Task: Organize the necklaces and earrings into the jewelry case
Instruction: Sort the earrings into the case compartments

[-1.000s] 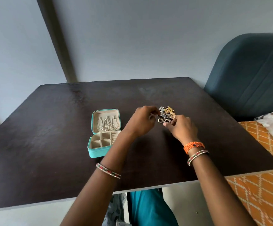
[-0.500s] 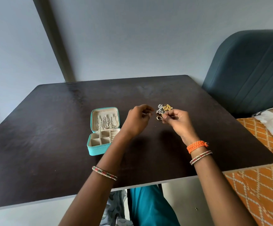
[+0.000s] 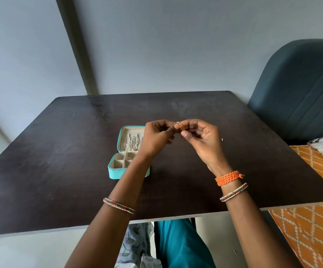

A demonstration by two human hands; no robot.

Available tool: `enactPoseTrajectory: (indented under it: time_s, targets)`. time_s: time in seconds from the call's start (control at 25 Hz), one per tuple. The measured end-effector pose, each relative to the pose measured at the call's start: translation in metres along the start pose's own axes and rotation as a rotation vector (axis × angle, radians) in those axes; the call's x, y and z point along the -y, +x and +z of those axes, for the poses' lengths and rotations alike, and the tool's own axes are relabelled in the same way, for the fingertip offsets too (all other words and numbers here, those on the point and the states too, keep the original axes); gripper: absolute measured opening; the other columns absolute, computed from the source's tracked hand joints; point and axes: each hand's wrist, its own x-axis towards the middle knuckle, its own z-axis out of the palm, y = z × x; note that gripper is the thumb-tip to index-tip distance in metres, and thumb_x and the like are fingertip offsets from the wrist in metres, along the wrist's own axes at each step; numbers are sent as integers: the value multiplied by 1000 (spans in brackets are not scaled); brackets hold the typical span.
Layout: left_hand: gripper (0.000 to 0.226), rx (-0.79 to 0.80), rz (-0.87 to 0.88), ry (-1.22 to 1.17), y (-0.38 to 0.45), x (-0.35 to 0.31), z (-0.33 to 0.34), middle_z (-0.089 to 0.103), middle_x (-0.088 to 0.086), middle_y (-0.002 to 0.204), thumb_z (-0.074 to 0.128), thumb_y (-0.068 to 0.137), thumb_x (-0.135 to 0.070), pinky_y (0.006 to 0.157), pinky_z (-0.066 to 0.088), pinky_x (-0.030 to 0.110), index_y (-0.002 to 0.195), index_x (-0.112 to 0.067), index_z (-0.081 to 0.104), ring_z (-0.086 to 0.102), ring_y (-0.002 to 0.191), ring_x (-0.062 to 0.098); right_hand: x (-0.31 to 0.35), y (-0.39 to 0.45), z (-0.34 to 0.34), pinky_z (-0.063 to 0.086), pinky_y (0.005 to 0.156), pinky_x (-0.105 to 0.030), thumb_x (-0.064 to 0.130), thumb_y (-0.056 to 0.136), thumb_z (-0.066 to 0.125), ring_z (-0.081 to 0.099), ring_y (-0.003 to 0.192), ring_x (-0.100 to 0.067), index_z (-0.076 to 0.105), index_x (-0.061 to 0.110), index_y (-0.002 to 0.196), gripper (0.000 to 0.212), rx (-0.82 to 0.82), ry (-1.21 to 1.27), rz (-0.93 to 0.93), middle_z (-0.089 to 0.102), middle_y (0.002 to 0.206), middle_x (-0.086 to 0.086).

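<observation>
A: What changed in the last second?

B: A second ago I had both hands down at the heap of gold and silver pieces on the table [image 3: 253,151], right of the jewelry case [image 3: 118,172]. Since then both hands have come up and toward me, and I can't see the heap any more; I take it they hide it. Between my fingertips there's now one small gold earring [image 3: 179,125], off the table

A: So one piece is singled out?

B: That's my reading. It's free of the heap, and I'd guess I'm fiddling with its hook or back before it goes in. It isn't stowed yet

A: How are the hands sitting?

B: The left hand [image 3: 157,137] is raised in front of the case's right edge, fingers curled, pinching the earring from the left. The right hand [image 3: 203,138] mirrors it, palm turned partly up, thumb out toward me, fingertips nipping the same earring from the right. Both grips are narrow, closed on that one piece

A: And the case?

B: Open on the table, just left of my left forearm, which covers its near right corner. Silvery necklaces [image 3: 132,141] hang in the lid at the far side, and the divided compartments [image 3: 121,162] on the near side look unfilled where I can see them
</observation>
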Motion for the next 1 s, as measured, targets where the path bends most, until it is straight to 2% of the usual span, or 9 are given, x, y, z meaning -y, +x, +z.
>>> enactPoseTrajectory:
  time_s: [0.16,0.36,0.48,0.56,0.6,0.64,0.72,0.84,1.0]
  targets:
    - [18,44,-247,-223,-6,-9,-5,63,-5,62,58,88,-8,55,43,23,73,-14,66,53,60,8,3,1,13,50,74,-19,7,81,71,64,85,-8,70,14,95,15,-94,-305,-160,69,94,1]
    - [15,-37,-207,-109,-12,-11,-15,63,-9,56,59,90,-11,48,39,20,79,-10,68,51,53,5,5,6,25,46,72,-11,20,84,71,61,83,-5,71,16,92,10,-60,-403,-171,68,91,3]
    - [16,-46,-77,92,-19,-12,-31,72,-3,76,55,94,-13,49,42,19,92,-9,70,54,52,-1,5,11,33,48,71,-11,19,84,69,63,82,-3,72,15,92,9,-52,-433,-189,70,89,5]
    - [22,-209,67,309,-27,-6,-49,73,0,91,52,90,-6,60,47,22,98,-15,71,59,64,0,-1,13,40,48,70,-11,19,84,70,65,81,-1,74,13,94,13,30,-428,-117,73,90,4]
    - [28,-323,100,458,-32,0,-60,72,-2,97,51,86,-5,68,49,25,102,-18,70,63,77,4,-6,12,45,48,70,-10,21,83,71,65,81,1,75,13,96,15,119,-448,-59,74,92,3]
    - [35,-409,84,614,-36,9,-72,70,-2,105,49,82,-6,77,50,29,109,-20,67,63,92,12,-12,9,50,47,71,-8,22,83,71,64,82,3,75,14,98,18,216,-488,-6,74,95,2]
    - [48,-414,-30,794,-46,29,-88,62,4,120,47,80,-6,90,46,38,125,-19,56,54,113,25,-21,1,58,44,72,-2,22,81,73,63,83,5,75,14,100,20,335,-552,43,74,98,2]
    - [53,-290,-111,719,-61,51,-85,59,11,124,43,84,-7,95,45,42,137,-16,43,53,115,30,-24,-2,63,40,72,1,18,81,73,62,80,7,75,12,96,17,355,-526,38,73,93,3]
    - [50,-361,-77,586,-77,56,-78,62,8,120,42,87,-4,88,50,38,136,-13,44,59,101,20,-21,-2,67,40,70,0,10,79,74,59,78,8,75,9,94,16,394,-521,25,69,86,6]
